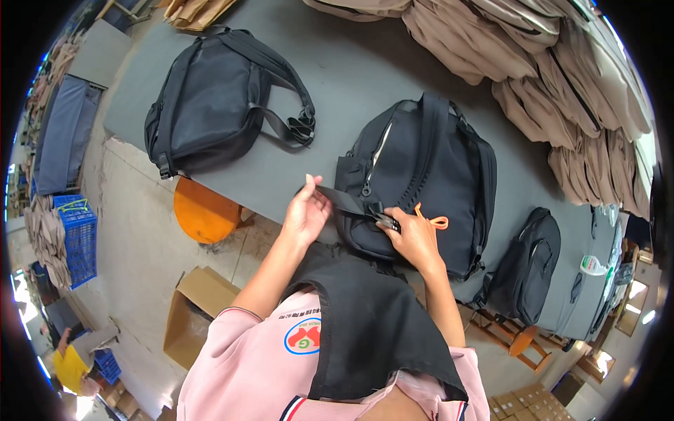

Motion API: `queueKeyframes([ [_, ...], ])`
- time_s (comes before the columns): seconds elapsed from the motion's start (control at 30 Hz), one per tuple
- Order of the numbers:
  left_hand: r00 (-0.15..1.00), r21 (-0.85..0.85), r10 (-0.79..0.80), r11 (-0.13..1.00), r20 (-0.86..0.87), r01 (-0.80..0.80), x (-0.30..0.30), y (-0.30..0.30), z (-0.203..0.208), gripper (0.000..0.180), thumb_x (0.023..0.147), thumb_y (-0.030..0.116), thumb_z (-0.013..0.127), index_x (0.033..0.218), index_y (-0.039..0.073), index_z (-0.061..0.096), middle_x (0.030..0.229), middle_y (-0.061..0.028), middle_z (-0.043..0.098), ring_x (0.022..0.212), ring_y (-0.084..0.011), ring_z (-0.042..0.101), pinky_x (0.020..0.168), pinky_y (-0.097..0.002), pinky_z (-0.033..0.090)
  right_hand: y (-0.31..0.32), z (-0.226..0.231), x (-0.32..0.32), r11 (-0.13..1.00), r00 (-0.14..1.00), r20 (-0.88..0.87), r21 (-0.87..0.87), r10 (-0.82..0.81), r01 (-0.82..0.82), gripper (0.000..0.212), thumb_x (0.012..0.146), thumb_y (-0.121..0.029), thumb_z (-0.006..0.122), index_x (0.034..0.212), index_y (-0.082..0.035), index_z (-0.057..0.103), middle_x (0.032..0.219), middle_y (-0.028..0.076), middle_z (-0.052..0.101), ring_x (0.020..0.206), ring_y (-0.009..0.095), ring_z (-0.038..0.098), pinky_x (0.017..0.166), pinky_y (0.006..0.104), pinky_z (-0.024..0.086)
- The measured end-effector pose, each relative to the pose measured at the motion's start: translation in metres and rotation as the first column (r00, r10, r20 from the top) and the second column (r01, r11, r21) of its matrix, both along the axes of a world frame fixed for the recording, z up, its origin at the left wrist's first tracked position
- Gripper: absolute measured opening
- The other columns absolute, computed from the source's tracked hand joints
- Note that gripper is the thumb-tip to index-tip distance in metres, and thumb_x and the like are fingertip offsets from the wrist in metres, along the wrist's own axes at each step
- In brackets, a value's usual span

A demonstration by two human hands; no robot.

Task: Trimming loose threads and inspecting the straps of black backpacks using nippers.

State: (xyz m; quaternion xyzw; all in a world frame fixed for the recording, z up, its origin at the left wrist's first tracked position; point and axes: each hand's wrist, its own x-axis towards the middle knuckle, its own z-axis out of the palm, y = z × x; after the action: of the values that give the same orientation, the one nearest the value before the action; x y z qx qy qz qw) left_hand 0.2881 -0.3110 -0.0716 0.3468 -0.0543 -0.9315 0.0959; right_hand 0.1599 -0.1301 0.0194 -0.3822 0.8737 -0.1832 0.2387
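A grey worktop [344, 67] spans the scene. The left hand [306, 214] pinches a black strap [342, 200], its long axis running rightward to the right hand [415, 238], whose fingers close around a dark tool [393, 224] at the near-left edge of a backpack [449, 186]; another backpack [210, 98] lies farther left.

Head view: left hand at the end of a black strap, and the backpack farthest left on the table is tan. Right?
Not quite. The head view shows the farthest-left backpack is black, not tan. The left hand is at the end of a black strap, as you say.
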Motion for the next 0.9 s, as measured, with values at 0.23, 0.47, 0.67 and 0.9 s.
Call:
queueKeyframes([
  [0.23, 0.913, -0.525, 0.356, 0.747, -0.201, -0.407, -0.068, -0.069, 0.088, 0.025, 0.09, 0.023, 0.06, 0.102, 0.002, 0.054, 0.089, -0.0116, 0.062, 0.075, -0.0177, 0.061, 0.069, -0.0302, 0.051, 0.026, -0.007, 0.001, 0.991, 0.992, 0.021, -0.047, -0.126, 0.127, 0.019, 0.08, -0.018, 0.065, 0.097, -0.011, 0.067, 0.073, 0.013, 0.065, 0.068, 0.031, 0.063, 0.062, 0.0381, 0.048],
  [0.47, 0.882, -0.794, -0.47, 0.53, 0.018, 0.298, -0.103, -0.023, 0.142, 0.037, 0.096, 0.034, 0.048, 0.112, 0.002, 0.049, 0.066, -0.0104, 0.061, 0.035, -0.0071, 0.04, 0.035, -0.0195, 0.031, 0.014, 0.033, -0.004, 0.628, 0.719, 0.615, -0.428, -0.325, 0.65, 0.017, 0.092, -0.014, 0.056, 0.097, -0.001, 0.066, 0.061, -0.001, 0.053, 0.055, 0.003, 0.044, 0.05, 0.0204, 0.035],
  [0.67, 0.52, -0.744, -0.853, 0.38, -0.053, 0.549, -0.099, 0.019, 0.146, 0.026, 0.096, 0.025, 0.05, 0.107, 0.003, 0.043, 0.074, -0.0145, 0.065, 0.05, -0.012, 0.06, 0.044, -0.0179, 0.045, -0.011, 0.057, -0.038, 0.515, 0.718, 0.676, -0.562, -0.164, 0.647, 0.02, 0.085, -0.009, 0.064, 0.1, 0.004, 0.059, 0.069, -0.001, 0.056, 0.059, 0.003, 0.049, 0.057, 0.019, 0.042],
  [0.9, 0.448, -0.722, -0.893, 0.334, -0.037, 0.606, -0.076, 0.014, 0.137, 0.028, 0.095, 0.022, 0.05, 0.109, -0.003, 0.051, 0.084, -0.0163, 0.065, 0.066, -0.0169, 0.065, 0.059, -0.0235, 0.052, -0.025, 0.062, -0.037, 0.546, 0.559, 0.829, -0.463, -0.012, 0.699, 0.016, 0.084, -0.012, 0.065, 0.088, 0.001, 0.057, 0.064, -0.001, 0.054, 0.053, 0.003, 0.048, 0.052, 0.019, 0.039],
])
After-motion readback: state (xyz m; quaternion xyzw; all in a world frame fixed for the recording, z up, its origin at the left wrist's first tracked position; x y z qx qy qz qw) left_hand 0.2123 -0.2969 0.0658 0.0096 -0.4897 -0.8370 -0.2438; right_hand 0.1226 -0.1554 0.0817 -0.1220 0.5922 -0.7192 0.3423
